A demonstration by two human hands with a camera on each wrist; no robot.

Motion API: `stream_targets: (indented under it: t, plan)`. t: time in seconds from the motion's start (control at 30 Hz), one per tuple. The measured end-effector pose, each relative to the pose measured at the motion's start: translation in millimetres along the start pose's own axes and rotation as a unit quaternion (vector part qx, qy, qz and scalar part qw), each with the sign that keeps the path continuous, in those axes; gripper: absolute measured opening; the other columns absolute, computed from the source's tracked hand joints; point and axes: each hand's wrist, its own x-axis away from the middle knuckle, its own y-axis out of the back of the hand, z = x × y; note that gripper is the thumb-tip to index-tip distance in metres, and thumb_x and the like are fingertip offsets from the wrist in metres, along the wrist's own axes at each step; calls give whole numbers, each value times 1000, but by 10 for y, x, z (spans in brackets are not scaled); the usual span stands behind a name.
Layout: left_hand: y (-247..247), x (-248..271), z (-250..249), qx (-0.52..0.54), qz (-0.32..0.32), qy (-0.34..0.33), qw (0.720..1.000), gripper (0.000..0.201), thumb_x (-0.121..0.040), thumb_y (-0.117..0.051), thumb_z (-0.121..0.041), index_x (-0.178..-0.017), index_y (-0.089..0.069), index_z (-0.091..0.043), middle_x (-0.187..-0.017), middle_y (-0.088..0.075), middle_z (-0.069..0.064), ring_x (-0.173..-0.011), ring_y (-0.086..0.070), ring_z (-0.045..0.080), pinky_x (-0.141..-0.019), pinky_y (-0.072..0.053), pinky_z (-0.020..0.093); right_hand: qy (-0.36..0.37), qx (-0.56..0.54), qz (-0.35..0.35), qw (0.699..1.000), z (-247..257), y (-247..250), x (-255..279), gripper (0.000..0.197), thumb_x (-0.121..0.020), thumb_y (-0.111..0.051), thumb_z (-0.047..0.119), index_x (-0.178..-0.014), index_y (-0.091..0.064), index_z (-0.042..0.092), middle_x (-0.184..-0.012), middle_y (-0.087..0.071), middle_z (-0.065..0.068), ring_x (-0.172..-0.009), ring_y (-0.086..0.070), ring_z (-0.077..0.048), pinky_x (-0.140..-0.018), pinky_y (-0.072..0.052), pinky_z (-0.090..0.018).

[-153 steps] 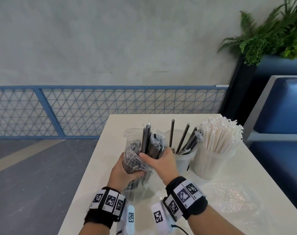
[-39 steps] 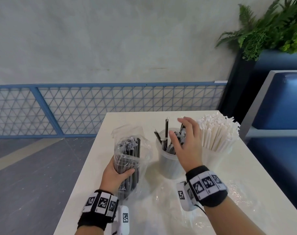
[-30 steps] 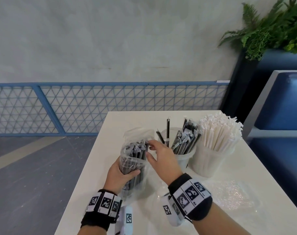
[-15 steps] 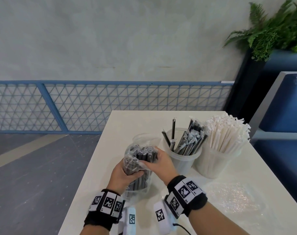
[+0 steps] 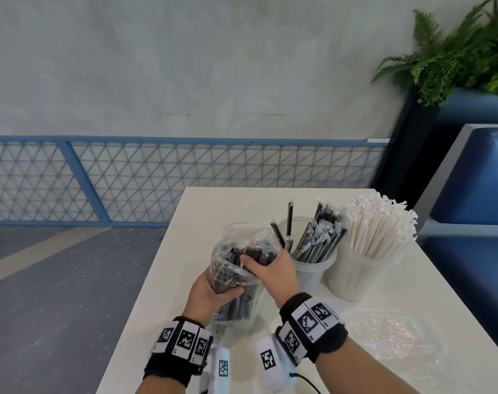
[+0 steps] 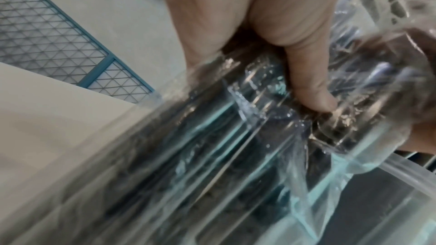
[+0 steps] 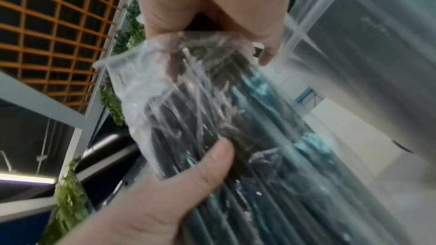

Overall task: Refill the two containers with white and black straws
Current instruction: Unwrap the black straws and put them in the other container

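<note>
Crinkled clear plastic bag of black wrapped straws (image 5: 236, 268) gripped by left hand (image 5: 211, 291); right hand (image 5: 273, 273) pinches a bunch at its mouth; next, lift them into the translucent cup (image 5: 313, 271) just right.

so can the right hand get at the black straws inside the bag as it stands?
Probably yes. The left hand grips the bag upright with its mouth open at the top, and the right hand is already at that opening, fingers curled on the black straws. Only loose film crowds them.
</note>
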Motion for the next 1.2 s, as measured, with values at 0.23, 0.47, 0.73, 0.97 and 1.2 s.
stream_targets:
  t: [0.23, 0.47, 0.73, 0.97, 1.2]
  plan:
    - [29, 0, -57, -26, -14, 11, 999, 39, -63, -81, -3, -97, -64, -7, -87, -72, -2, -77, -67, 2, -66, -51, 14, 28, -173, -74, 982, 354, 181, -19, 15, -76, -73, 12, -84, -64, 3, -77, -66, -7, -69, -63, -10, -63, -52, -19]
    - [-11, 44, -121, -35, -7, 6, 999, 36, -62, -83, -8, -92, -64, -12, -84, -72, -4, -73, -67, -5, -62, -48, 7, 43, -280, -159, 946, 676, 486, -118, 9, -80, -67, 4, -77, -64, 12, -71, -64, -7, -69, -59, -20, -72, -51, -37]
    - [-51, 58, -137, -48, -24, 4, 999, 29, -64, -80, -1, -83, -62, -15, -73, -69, -5, -65, -64, 7, -56, -49, 12, 10, -289, -118, 950, 694, 628, -228, 13, -79, -68, 3, -85, -63, 13, -74, -65, -5, -79, -62, -23, -75, -52, -38]
    - [-58, 100, -162, -63, -7, 2, 998, 35, -64, -76, 7, -82, -59, -17, -77, -68, -5, -62, -63, -9, -58, -47, 5, -9, -165, 62, 984, 634, 489, -136, 26, -75, -72, 4, -101, -69, 8, -105, -72, -8, -100, -66, -15, -96, -48, -31]
    - [-73, 136, -131, -99, 16, -9, 995, 45, -66, -77, 1, -88, -57, -33, -72, -70, -20, -73, -62, -14, -63, -45, 3, -18, -155, 0, 988, 546, 238, -101, 22, -73, -76, 8, -90, -68, 19, -92, -72, -2, -87, -67, -10, -84, -53, -25]
